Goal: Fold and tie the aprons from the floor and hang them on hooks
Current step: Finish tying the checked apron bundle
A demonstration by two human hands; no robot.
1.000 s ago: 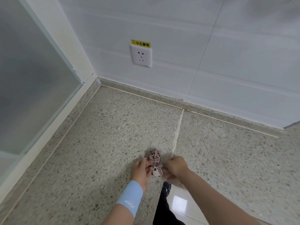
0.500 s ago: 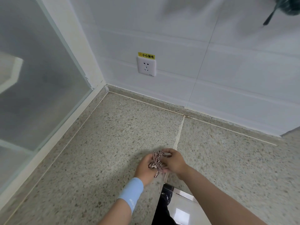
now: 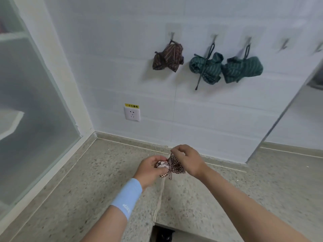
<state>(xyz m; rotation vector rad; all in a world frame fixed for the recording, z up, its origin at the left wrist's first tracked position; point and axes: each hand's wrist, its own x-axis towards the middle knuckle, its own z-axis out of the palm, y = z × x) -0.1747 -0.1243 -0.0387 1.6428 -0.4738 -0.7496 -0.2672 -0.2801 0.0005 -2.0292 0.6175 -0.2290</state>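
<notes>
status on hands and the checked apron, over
Left hand grips checked apron bundle, right hand pinches its top. Three hung bundles on wall. One free hook right of them, path clear.

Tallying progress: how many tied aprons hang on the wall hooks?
3, hung in a row: the brown striped apron leftmost, the first green apron in the middle, the second green apron rightmost. Any beyond the right frame edge are hidden.
</notes>
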